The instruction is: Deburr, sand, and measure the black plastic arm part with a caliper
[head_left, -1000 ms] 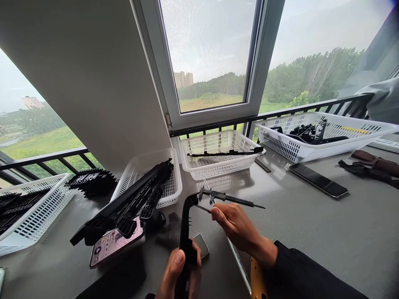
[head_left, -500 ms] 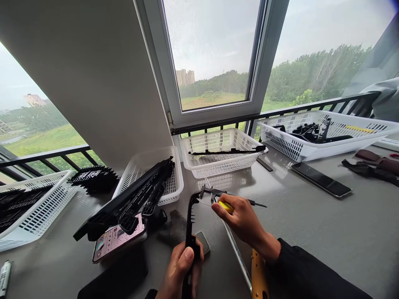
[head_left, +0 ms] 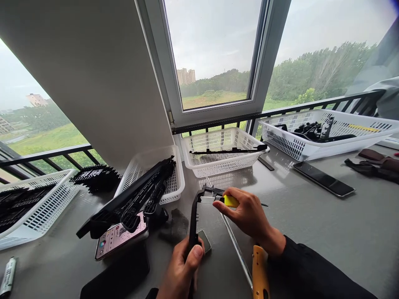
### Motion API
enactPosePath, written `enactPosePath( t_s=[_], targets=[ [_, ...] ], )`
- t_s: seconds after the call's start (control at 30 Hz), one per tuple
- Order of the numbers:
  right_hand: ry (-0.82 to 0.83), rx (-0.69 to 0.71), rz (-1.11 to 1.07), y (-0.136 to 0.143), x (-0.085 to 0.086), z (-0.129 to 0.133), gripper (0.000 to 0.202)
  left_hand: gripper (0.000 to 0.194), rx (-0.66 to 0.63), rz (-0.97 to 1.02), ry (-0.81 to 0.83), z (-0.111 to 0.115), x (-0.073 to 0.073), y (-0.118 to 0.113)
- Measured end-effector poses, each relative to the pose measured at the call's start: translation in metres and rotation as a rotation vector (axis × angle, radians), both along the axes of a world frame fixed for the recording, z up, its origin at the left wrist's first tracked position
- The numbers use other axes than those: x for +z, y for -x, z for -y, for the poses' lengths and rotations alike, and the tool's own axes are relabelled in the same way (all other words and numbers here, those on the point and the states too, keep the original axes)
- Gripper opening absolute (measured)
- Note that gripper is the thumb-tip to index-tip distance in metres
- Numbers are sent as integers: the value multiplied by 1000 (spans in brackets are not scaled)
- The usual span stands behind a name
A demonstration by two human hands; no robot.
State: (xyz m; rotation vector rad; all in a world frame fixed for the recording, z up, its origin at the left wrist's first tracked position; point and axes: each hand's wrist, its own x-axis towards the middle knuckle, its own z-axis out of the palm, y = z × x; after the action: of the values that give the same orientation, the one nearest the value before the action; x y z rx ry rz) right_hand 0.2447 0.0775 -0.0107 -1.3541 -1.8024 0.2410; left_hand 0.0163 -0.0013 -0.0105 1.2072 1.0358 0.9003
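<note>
My left hand [head_left: 183,263] is closed around a long, curved black plastic part [head_left: 193,216] with small teeth along its inner side. The part stands roughly upright, its curved top pointing right. Pinched in my right hand [head_left: 249,211] is a yellow-handled knife [head_left: 230,201]; its thin blade reaches left to the upper end of the black part. Behind the knife a dark caliper [head_left: 218,191] lies on the table, partly hidden by my right hand. A metal ruler [head_left: 237,245] runs below the right hand, beside a wooden-coloured handle [head_left: 260,270].
White baskets [head_left: 222,170] with black parts line the back. A black pile [head_left: 96,176] sits at the left. One phone [head_left: 121,236] shows a lit screen under long black parts; a dark phone [head_left: 324,179] lies at the right. A marker [head_left: 8,276] is at the lower left.
The view has shifted slightly. My right hand and the knife have moved a little to the right, and the blade now lies more level against the black part.
</note>
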Motion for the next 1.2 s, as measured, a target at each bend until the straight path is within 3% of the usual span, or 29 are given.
enactPosePath(
  t_s=[0.3, 0.9, 1.07, 1.2],
  targets=[
    [-87, -30, 59, -3, 0, -1, 63, 61, -19, -56, 18, -1, 0, -4],
    [-103, 34, 39, 2, -4, 0, 60, 62, -36, -29, 52, 0, -6, -2],
    [-114, 65, 46, 3, -2, 2, 55, 56, -104, 273, 99, -2, -21, 0],
    [-90, 67, 40, 5, -2, 4, 54, 55, -188, 548, 144, 0, -17, 0]
  ],
)
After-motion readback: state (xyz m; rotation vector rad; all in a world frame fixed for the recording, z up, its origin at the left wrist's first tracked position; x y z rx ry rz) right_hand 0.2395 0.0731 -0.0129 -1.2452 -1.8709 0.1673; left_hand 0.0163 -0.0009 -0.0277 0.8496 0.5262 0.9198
